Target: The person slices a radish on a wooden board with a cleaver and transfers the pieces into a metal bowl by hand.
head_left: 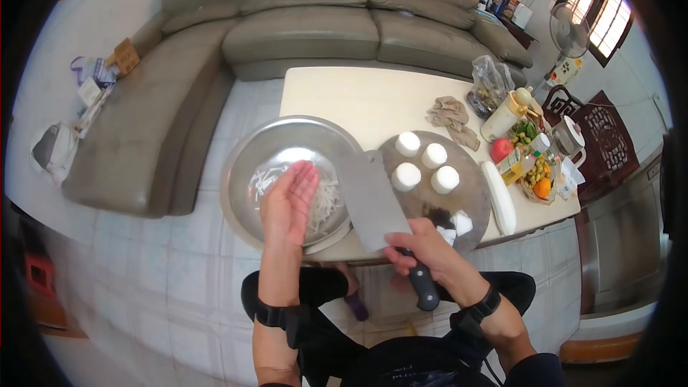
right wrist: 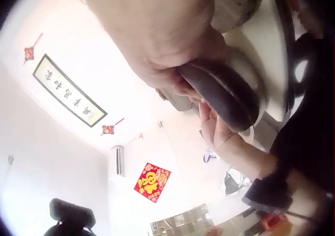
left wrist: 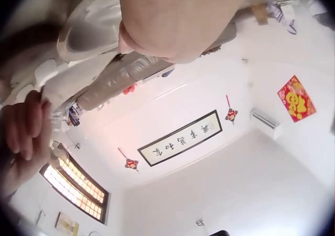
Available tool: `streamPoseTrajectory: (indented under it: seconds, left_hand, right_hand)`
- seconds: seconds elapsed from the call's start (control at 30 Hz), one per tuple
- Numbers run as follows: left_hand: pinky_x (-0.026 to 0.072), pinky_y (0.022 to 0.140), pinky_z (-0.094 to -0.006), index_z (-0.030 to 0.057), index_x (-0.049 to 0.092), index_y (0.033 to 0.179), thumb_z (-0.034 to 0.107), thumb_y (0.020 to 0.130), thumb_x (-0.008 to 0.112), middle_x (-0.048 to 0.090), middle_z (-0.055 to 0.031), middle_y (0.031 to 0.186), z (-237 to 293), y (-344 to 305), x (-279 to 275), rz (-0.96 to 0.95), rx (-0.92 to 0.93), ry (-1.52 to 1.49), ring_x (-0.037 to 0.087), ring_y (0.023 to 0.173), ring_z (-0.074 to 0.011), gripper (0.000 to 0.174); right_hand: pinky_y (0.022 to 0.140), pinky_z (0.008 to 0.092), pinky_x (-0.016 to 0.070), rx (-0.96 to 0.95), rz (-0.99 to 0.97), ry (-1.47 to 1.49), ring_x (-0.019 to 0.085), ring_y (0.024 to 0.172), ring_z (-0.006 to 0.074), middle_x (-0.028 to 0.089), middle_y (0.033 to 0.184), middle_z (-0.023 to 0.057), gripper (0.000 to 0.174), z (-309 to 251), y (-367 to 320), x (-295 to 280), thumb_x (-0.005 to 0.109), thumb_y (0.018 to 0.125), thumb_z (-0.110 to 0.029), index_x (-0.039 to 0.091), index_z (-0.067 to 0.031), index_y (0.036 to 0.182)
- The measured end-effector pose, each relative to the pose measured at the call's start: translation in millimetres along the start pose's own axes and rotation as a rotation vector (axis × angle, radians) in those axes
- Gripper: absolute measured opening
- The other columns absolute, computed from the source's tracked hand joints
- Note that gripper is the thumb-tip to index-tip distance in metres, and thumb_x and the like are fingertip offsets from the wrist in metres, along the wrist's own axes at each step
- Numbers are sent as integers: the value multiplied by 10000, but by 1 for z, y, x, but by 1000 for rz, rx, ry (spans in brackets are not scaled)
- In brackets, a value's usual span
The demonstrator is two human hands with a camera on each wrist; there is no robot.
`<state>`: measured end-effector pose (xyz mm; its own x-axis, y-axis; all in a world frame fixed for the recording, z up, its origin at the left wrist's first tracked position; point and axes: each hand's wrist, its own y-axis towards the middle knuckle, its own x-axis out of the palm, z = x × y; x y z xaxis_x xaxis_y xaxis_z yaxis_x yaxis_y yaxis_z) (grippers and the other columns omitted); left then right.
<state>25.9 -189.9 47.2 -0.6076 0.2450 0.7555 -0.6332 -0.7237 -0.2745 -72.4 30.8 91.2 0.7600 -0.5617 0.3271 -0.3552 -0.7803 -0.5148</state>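
Observation:
My right hand (head_left: 426, 249) grips the black handle (head_left: 423, 285) of a wide cleaver, its blade (head_left: 373, 201) tilted between the steel bowl and the round board. The handle (right wrist: 222, 92) also fills the middle of the right wrist view. Over the steel bowl (head_left: 240, 218) my left hand (head_left: 290, 204) is raised, palm up with fingers extended, holding nothing visible. White shreds (head_left: 326, 208) lie in the bowl below it. Several white cut pieces (head_left: 445, 179) stand on the round board (head_left: 469, 208), with smaller white bits (head_left: 461, 223) and a dark patch near its front.
A long white radish (head_left: 499, 197) lies right of the board. Beyond are a brown cloth (head_left: 450, 115), a plastic bag (head_left: 491, 86), a red fruit (head_left: 501, 148), bottles and a fruit basket. A grey sofa (head_left: 308, 36) stands behind the table (head_left: 344, 93).

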Motion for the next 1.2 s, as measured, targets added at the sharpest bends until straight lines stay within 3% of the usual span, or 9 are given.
streamPoseTrajectory:
  seconds: [0.07,0.13,0.27,0.47,0.57,0.7,0.87,1.07,1.2]
  left_hand:
    - [527,929,-335,-94,613,1092,57,935,580,630,-179,1121,-4,-4,1,-42,21,59,630,1049,-265,220]
    - [511,845,-281,-55,667,983,-1,890,611,654,-138,1053,-14,-4,4,-130,655,955,647,959,-232,122]
    - [485,760,-254,-26,687,914,-55,808,641,655,-123,993,-7,-22,25,45,922,1358,643,860,-206,119]
    - [471,862,-397,-3,630,1126,-67,734,615,652,-156,1058,-17,-7,3,-55,876,1644,632,987,-309,397]
    - [430,937,-452,25,619,1191,-19,788,625,652,-188,1106,-25,-11,7,197,1394,2141,617,1037,-334,405]
    - [490,811,-424,25,683,982,-23,804,632,671,-134,891,-43,-24,32,-221,1168,1513,628,872,-333,191]
    - [521,722,-377,39,669,950,15,777,712,660,-112,895,-116,-65,56,-785,1036,1332,640,844,-292,180]
    - [503,711,-395,44,659,911,34,738,733,607,-87,880,-159,-81,45,-957,840,1515,605,817,-296,189]
    - [454,710,-381,42,637,924,19,730,682,567,-76,877,-167,-76,43,-991,836,1561,567,834,-279,200]
  right_hand:
    - [441,251,429,3,23,-49,463,455,70,590,686,70,137,3,-8,-2,578,918,-101,578,23,861]
    - [442,247,438,-34,48,-51,468,451,71,599,685,69,150,3,-16,-2,570,923,-107,582,22,849]
    - [444,246,447,-86,78,-29,466,450,68,599,684,65,155,3,-28,-6,567,925,-112,586,19,844]
    - [458,252,423,-110,98,-93,462,456,78,579,651,49,166,-2,-57,-10,561,926,-115,579,16,825]
    - [465,250,410,-202,159,-113,451,455,74,568,630,39,184,-5,-84,-21,553,937,-103,577,12,795]
    - [438,220,377,-278,330,-273,465,462,61,552,607,14,216,-1,-115,-53,532,957,-115,564,-9,772]
    - [456,234,381,-197,481,-536,467,480,68,546,599,7,219,5,-146,-78,524,952,-113,541,6,769]
    - [506,306,417,-281,483,-868,478,515,138,549,577,95,184,42,-163,-104,570,908,-74,534,64,793]
    - [473,384,361,-305,474,-868,428,449,296,442,553,195,183,44,-162,-104,574,903,-99,557,45,792]
